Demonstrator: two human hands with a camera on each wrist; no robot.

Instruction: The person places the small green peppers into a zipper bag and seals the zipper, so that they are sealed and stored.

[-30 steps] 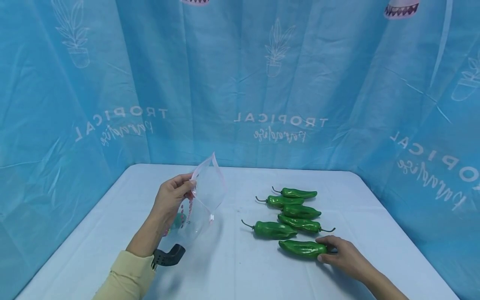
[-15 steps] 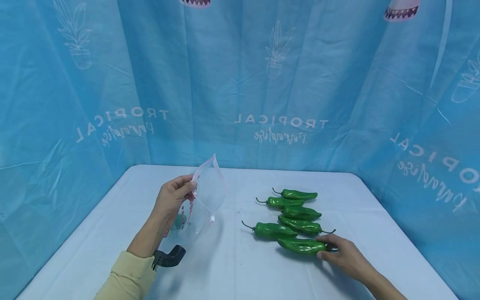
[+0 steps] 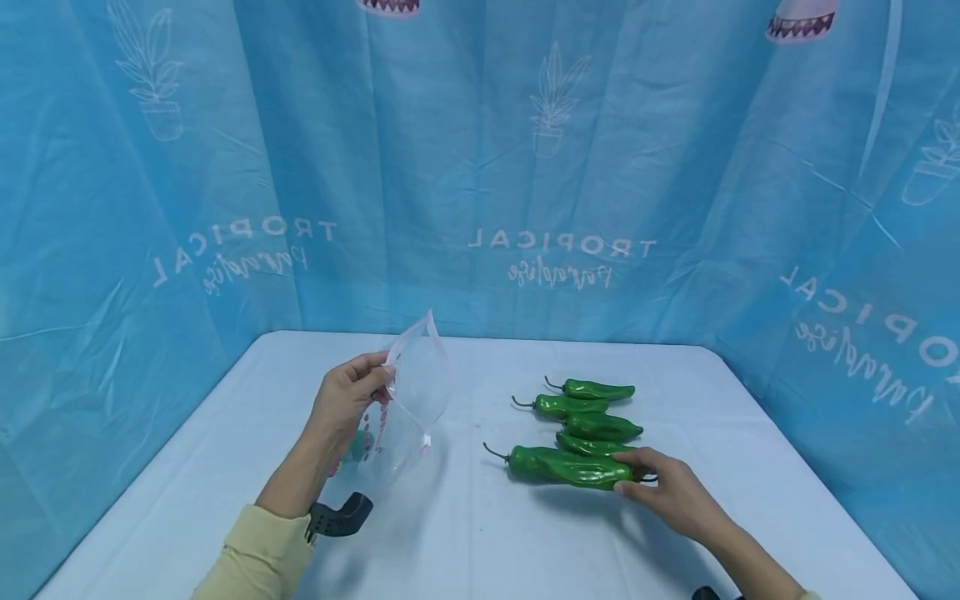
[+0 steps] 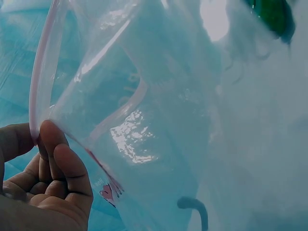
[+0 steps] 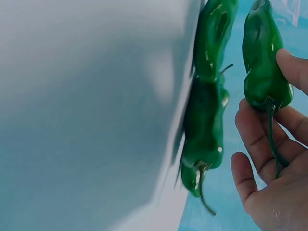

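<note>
- Green pepper (image 5: 263,60): lifted off the table (image 3: 480,554) within the last second, gripped by the right hand (image 3: 667,490); pickup seems done.
- Clear bag (image 3: 420,387): at the pepper's 10 o'clock in the head view, mouth parted, pinched by the left hand (image 3: 348,392).

The left hand (image 4: 53,178) is pinching the pink rim (image 4: 35,82) of a clear bag (image 4: 163,159) between its fingertips. The rim is rising above the fingers, while a second pink band (image 4: 126,107) is curving across to their right. Red print (image 4: 107,193) is showing just beside the hand. A blurred green shape (image 4: 272,17) is appearing well above and right of the hand, and blue cloth (image 4: 14,62) is hanging behind it.
</note>
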